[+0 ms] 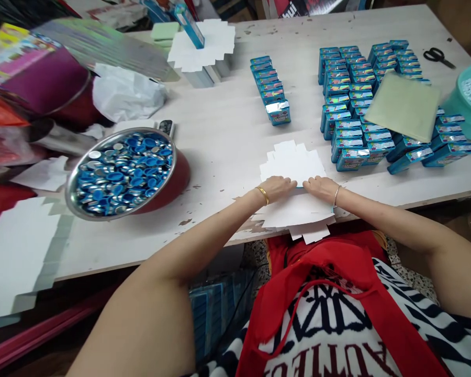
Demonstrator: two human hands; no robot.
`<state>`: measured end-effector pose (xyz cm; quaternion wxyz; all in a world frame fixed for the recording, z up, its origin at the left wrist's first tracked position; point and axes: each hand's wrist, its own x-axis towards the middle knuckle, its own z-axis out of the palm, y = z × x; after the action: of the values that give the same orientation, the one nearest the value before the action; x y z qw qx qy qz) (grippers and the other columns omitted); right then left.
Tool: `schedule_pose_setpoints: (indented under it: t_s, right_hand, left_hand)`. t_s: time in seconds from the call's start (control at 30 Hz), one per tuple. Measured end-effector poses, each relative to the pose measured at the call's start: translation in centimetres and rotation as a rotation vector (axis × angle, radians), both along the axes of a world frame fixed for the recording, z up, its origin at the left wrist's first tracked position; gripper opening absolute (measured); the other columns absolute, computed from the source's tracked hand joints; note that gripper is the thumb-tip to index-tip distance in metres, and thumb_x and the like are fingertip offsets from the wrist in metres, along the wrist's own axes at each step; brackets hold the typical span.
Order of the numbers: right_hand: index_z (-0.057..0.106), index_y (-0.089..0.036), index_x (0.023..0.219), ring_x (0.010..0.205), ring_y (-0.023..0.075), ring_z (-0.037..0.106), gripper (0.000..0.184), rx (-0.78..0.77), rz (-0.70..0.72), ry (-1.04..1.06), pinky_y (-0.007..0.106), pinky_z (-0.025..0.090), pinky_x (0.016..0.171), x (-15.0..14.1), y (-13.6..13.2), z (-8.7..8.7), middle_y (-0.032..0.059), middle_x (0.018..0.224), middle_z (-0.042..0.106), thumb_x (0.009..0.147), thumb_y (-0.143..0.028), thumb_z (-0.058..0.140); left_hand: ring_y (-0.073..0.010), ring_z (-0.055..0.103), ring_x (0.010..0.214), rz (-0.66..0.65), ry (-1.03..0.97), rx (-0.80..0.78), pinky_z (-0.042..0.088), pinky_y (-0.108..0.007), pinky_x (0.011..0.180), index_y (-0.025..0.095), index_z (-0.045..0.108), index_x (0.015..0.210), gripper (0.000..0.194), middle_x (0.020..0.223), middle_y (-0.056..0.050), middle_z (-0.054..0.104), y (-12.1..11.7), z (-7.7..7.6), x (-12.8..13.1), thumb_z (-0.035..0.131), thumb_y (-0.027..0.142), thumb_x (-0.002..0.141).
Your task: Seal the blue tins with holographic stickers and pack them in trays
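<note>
A stack of white die-cut card blanks (291, 162) lies at the near edge of the white table (220, 141), hanging a little over it. My left hand (279, 187) and my right hand (321, 187) rest side by side on the stack's middle, knuckles up and fingers curled down onto the card. A sliver of blue shows between the two hands; what it is cannot be made out. Each wrist wears a thin bangle.
A red pan (179, 180) of blue and silver round caps sits left. Rows of small blue boxes (351, 107) fill the right, a pale green sheet (404, 104) over some. Teal bowl (465, 107), scissors (438, 55), more white blanks (202, 44) lie farther back.
</note>
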<state>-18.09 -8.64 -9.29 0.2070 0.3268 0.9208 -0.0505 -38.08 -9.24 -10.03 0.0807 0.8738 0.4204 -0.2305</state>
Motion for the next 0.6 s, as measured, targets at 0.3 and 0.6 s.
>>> schedule_pose_setpoints:
  t_s: [0.3,0.6]
  right_hand:
    - [0.057,-0.012,0.127,0.110,0.0311,0.061,0.041,0.079,0.053,0.038,0.036,0.048,0.075,-0.1,1.9,-0.2,0.0221,0.120,0.064,0.102,-0.009,0.024]
    - [0.054,-0.021,0.140,0.113,0.0277,0.058,0.042,-0.016,0.052,0.066,0.034,0.044,0.080,-0.1,7.2,0.1,0.0173,0.127,0.062,0.102,-0.015,0.037]
  left_hand:
    - [-0.0264,0.067,0.099,0.220,-0.051,0.080,0.053,-0.036,0.076,0.015,0.058,0.122,0.038,0.110,-0.017,0.065,-0.7,-0.3,0.3,0.033,0.005,0.095]
    - [-0.0230,0.064,0.105,0.137,-0.569,-0.058,0.051,-0.034,0.089,0.021,0.062,0.129,0.037,0.118,-0.012,0.068,-7.1,1.4,-1.6,0.046,0.039,0.101]
